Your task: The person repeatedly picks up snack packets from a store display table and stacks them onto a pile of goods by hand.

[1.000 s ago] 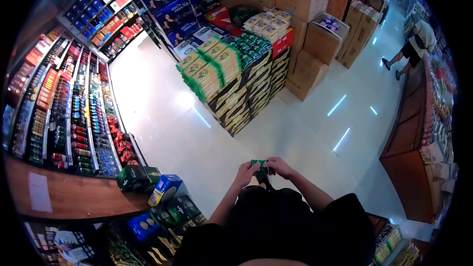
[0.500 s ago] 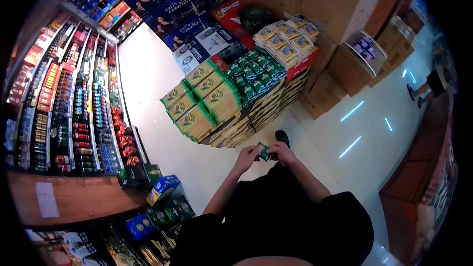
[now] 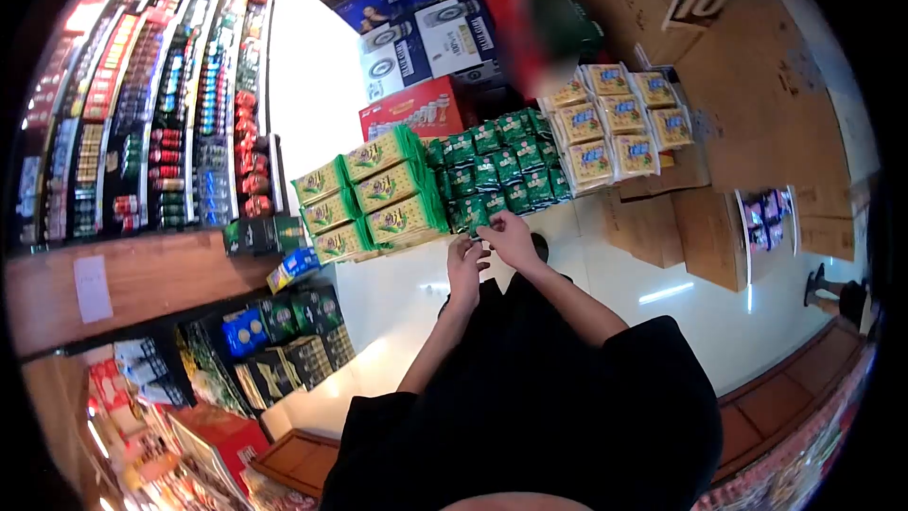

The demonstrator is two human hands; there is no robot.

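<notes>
Small shiny green packets (image 3: 506, 166) lie in rows on top of a display stack in front of me. My right hand (image 3: 512, 240) is at the front edge of these rows, its fingers closed on a green packet (image 3: 470, 216) there. Just left and below, my left hand (image 3: 465, 270) has its fingers loosely bent and apart, close to the right fingertips, with nothing visible in it. Larger yellow-and-green packs (image 3: 386, 185) stand left of the green packets. Yellow packs in clear wrap (image 3: 605, 123) sit to the right.
Behind the display are blue-and-white drink cartons (image 3: 445, 38) and a red box (image 3: 416, 109). Brown cardboard boxes (image 3: 757, 66) stack up at right. Shelves of cans (image 3: 170, 114) line the left, above a wooden counter (image 3: 170, 274). A person's leg (image 3: 832, 289) shows at far right.
Both hands have moved up to the display's front edge; before, they held a green packet together over the floor. My left hand has let go. The view has turned and come closer.
</notes>
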